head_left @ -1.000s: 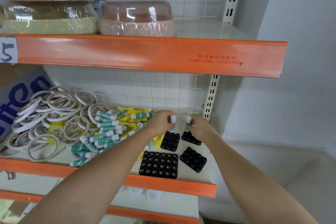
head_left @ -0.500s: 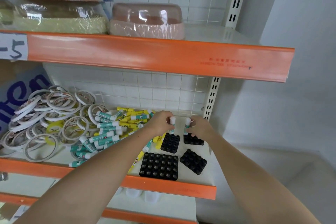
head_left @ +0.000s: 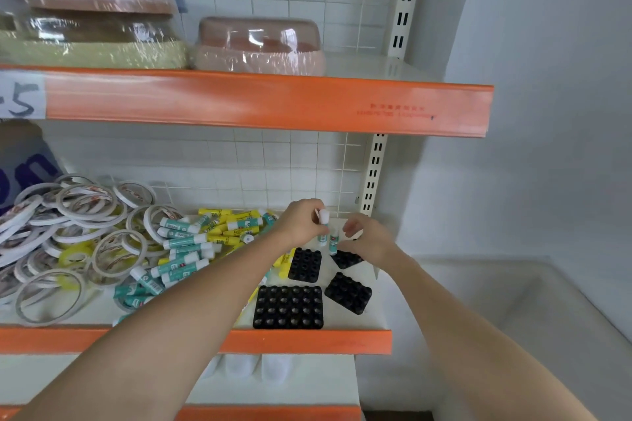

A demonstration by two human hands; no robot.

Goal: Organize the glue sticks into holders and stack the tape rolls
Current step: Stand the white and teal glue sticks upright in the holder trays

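Since a second ago the hands have closed together — left hand (head_left: 301, 223) pinches an upright teal glue stick (head_left: 323, 227) by its white cap, right hand (head_left: 367, 238) curls round a second stick (head_left: 334, 243) over the back holder (head_left: 347, 259). Three more black holders at 6 o'clock of the hands. Loose glue sticks (head_left: 191, 243) and tape rolls (head_left: 78, 232) lie at 9 o'clock, left forearm crossing them.

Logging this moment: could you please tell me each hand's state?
Left hand: holding a glue stick upright.
Right hand: fingers curled by a second glue stick; grip unclear.
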